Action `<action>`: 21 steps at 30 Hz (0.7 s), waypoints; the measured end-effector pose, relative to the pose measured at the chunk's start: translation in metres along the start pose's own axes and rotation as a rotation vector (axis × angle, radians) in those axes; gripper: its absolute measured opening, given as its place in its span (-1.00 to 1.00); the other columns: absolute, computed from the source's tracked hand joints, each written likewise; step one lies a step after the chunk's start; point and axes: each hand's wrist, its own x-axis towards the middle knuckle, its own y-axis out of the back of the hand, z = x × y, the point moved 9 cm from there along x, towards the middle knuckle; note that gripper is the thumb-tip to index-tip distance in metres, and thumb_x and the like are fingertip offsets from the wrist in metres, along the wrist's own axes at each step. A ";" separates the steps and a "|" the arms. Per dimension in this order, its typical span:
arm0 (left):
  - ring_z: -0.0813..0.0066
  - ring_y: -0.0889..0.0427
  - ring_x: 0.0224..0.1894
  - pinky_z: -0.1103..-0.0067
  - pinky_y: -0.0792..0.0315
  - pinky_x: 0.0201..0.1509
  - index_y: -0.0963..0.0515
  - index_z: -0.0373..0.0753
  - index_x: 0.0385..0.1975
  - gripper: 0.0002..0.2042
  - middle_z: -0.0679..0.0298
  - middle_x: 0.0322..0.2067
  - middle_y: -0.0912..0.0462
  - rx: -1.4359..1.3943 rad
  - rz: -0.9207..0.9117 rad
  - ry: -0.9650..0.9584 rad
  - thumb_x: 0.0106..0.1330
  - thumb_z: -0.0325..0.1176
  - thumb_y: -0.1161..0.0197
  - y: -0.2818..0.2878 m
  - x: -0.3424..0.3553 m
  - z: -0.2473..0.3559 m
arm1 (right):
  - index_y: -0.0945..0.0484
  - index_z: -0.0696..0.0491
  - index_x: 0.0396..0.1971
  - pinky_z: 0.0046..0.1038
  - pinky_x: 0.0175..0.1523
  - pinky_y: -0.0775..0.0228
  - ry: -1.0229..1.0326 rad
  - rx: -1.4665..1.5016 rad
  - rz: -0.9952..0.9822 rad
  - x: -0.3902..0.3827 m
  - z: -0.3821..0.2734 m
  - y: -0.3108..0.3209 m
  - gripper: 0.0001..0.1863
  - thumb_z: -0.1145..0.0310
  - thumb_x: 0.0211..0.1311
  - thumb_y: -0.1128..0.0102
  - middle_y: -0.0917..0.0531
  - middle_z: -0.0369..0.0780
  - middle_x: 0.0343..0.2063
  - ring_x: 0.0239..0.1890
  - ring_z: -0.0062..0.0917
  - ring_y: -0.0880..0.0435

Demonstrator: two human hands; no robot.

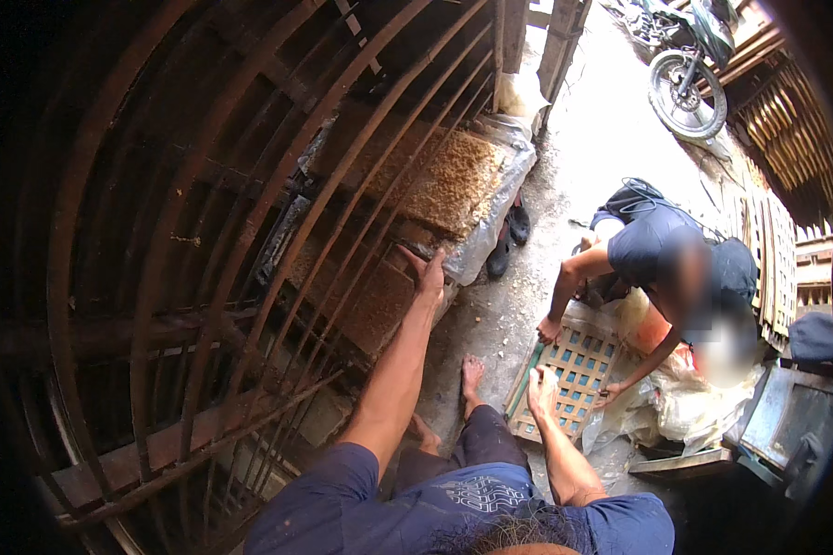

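Observation:
My left hand (426,270) reaches to the low edge of a bed of crumbly tan material (449,180), beside the clear plastic sheet (491,231) draped along it. Its fingers are apart; I see nothing held. My right hand (543,396) is over the near left side of a lattice panel (569,375) with a green edge strip. Its fingers are curled in, and what they hold, if anything, is hidden. A co-worker, bent over on the right, has one hand (549,330) at the panel's far left corner and the other hand (609,396) at its right side.
Rusty curved metal bars (278,203) fill the left. Dark sandals (509,242) lie by the plastic. Crumpled plastic bags (703,412) and a grey metal box (787,416) stand at the right. A motorbike (690,88) is parked beyond on the concrete floor (500,319).

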 end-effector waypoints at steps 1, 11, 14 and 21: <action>0.18 0.15 0.47 0.29 0.10 0.46 0.57 0.02 0.42 0.11 0.13 0.47 0.33 -0.022 -0.011 -0.032 0.20 -0.40 -0.33 0.002 0.011 -0.017 | -0.53 0.12 -0.13 -0.24 0.04 -0.38 -0.013 -0.040 -0.019 -0.016 0.008 0.004 -0.67 0.17 0.33 -0.08 -0.63 -0.04 -0.24 -0.12 -0.19 -0.59; 0.19 0.32 0.50 0.38 0.30 0.51 0.45 -0.30 0.42 0.04 -0.04 0.46 0.40 0.216 -0.043 -0.201 0.22 -0.29 -0.32 -0.046 0.028 -0.006 | -0.58 0.16 -0.23 -0.33 -0.04 -0.43 -0.429 0.105 -0.152 -0.080 0.077 -0.021 -0.61 0.09 0.31 -0.08 -0.67 -0.06 -0.32 -0.21 -0.31 -0.65; 0.20 0.25 0.49 0.39 0.23 0.50 0.47 -0.23 0.43 0.05 -0.01 0.46 0.37 0.196 -0.056 -0.184 0.22 -0.28 -0.33 -0.065 0.048 0.012 | -0.58 0.15 -0.21 -0.34 -0.02 -0.43 -0.420 0.078 -0.176 -0.077 0.060 -0.019 -0.60 0.08 0.31 -0.08 -0.67 -0.06 -0.30 -0.19 -0.32 -0.65; 0.12 -0.01 0.42 0.24 -0.01 0.43 0.66 -0.04 0.38 0.15 -0.05 0.44 0.18 0.042 -0.190 -0.067 0.22 -0.19 -0.35 -0.091 0.044 0.067 | -0.58 0.14 -0.31 -0.53 -0.43 -0.38 -0.440 0.230 -0.155 -0.078 0.175 -0.074 -0.71 0.17 0.32 -0.13 -0.60 -0.27 -0.55 -0.53 -0.64 -0.54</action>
